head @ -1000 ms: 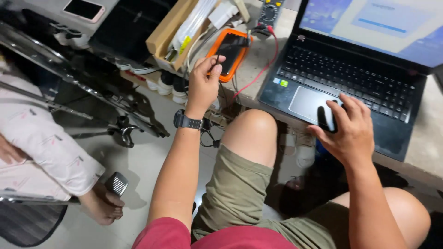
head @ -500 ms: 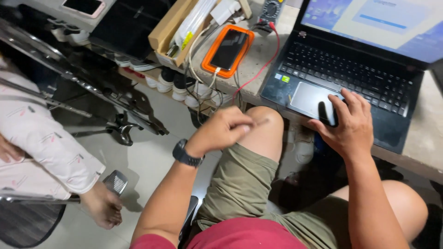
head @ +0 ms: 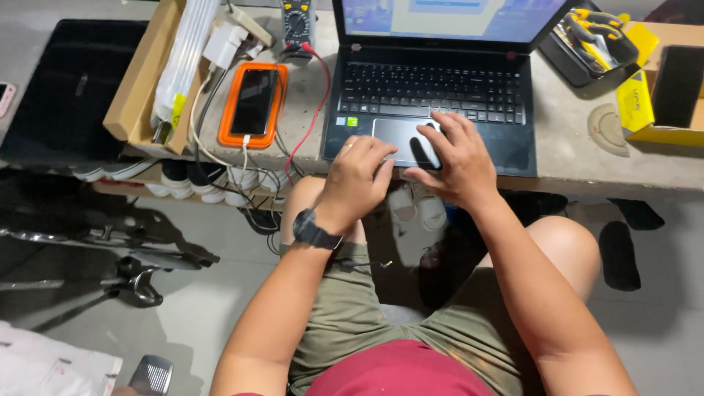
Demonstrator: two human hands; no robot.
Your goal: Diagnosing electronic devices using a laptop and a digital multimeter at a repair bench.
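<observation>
Here my right hand lies flat and unclenched on the touchpad of the laptop, fingers spread, with the tips over the pad's right half and the lower keys; it grasps nothing. My left hand hangs just left of it at the front edge of the surface, fingers curled loosely inward in a half fist, empty, its knuckles touching or nearly touching the laptop's front lip. The touchpad sits just above and between the two hands in the frame, so the right hand is the one already on it, while the left is a little short of it and lower.

The laptop is dark, open, its long axis running across the frame, screen lit at the upper edge and the keyboard black with pale legends. The touchpad is a grey rectangle, wider than tall, centred below the keys.

To the left of the laptop, well apart from both hands, a phone in an orange case lies face up with its long axis pointing up the frame, a white cable plugged in at its lower end. A multimeter stands above it, its red lead curving down over the surface edge. A black wristwatch sits on my left wrist.
</observation>
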